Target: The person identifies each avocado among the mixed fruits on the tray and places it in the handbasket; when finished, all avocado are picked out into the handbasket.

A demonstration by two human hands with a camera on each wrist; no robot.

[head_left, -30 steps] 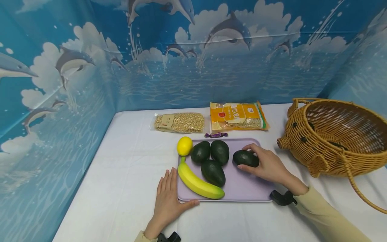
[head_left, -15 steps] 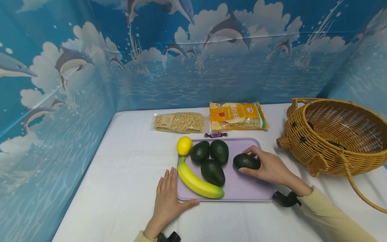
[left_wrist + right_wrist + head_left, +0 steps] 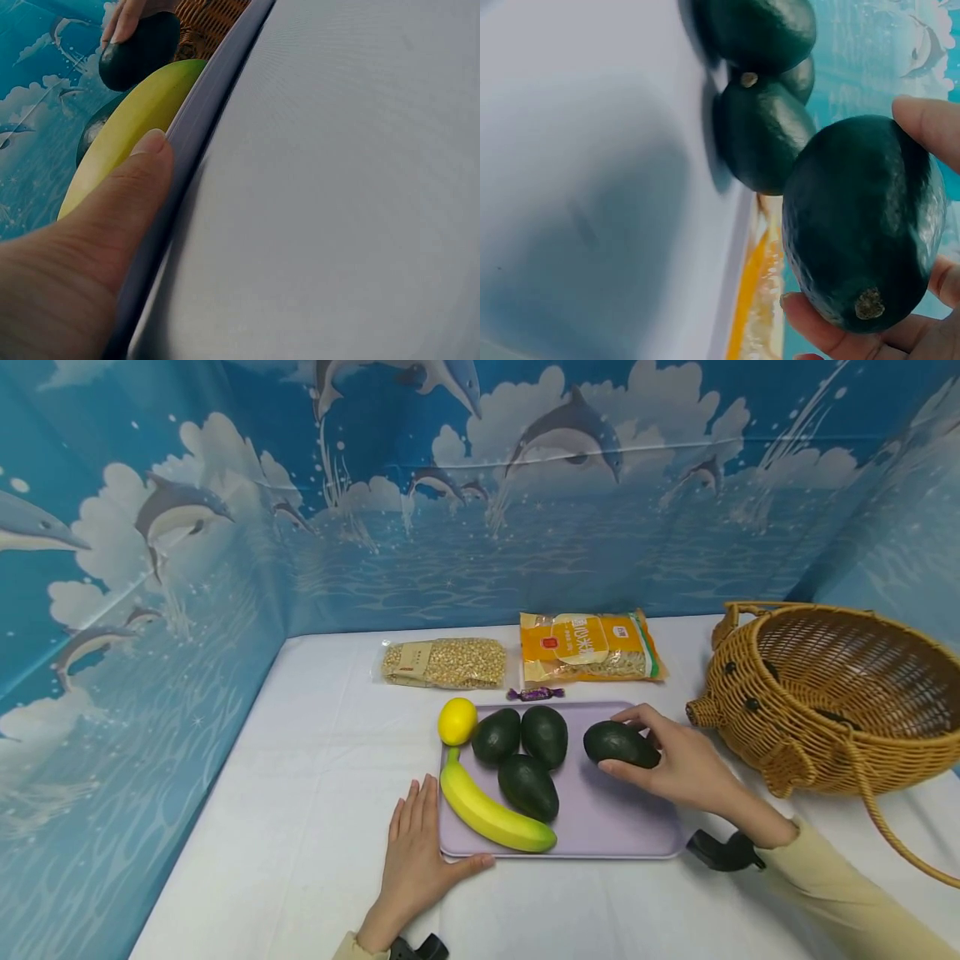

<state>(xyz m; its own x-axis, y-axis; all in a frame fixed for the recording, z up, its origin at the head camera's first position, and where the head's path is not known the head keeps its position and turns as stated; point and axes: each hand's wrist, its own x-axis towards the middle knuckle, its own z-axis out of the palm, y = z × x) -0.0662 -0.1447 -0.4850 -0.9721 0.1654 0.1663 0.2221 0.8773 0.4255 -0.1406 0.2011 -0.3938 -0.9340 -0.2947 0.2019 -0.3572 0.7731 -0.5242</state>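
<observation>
My right hand [image 3: 678, 760] pinches a dark green avocado [image 3: 619, 743] between thumb and fingers above the right part of a lilac tray [image 3: 600, 827]. In the right wrist view the held avocado [image 3: 862, 225] is off the tray, stem scar towards the camera. Three more avocados [image 3: 528, 787] lie on the tray left of it. Along the tray's left side lie a banana [image 3: 491, 814] and a yellow lemon [image 3: 457, 722]. My left hand [image 3: 416, 852] lies with straight fingers at the tray's near left corner; its thumb [image 3: 142, 180] touches the rim beside the banana.
A pig-shaped wicker basket [image 3: 817, 752] stands at the right, a rope handle hanging from it; dark things show inside. Behind the tray lie a bag of yellow kernels [image 3: 465, 664], an orange food packet [image 3: 592, 652] and a purple-wrapped candy [image 3: 536, 694]. A dolphin-print curtain [image 3: 480, 560] encloses the table.
My right hand has lifted the avocado off the tray and shifted slightly right with it. The left hand has stayed in place.
</observation>
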